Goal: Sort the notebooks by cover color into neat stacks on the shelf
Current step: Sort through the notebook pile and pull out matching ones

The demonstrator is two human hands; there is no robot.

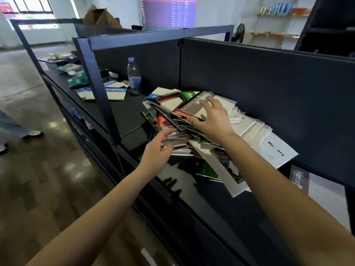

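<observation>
Grey notebook (193, 106) beneath spread right hand (215, 121), left hand (158, 148) touching pile (166, 120).

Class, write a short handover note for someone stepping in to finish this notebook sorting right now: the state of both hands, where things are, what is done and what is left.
Left hand: fingers curled at the near edge of the notebook pile; it is unclear whether it grips anything.
Right hand: laid flat on the grey notebook on top of the pile.
Things: the notebooks lie in one mixed heap on the shelf, with red, green, grey and white covers jumbled together.
Done: no colour stacks are visible yet.
Left: pull covers out by colour and build neat stacks on the shelf.
</observation>
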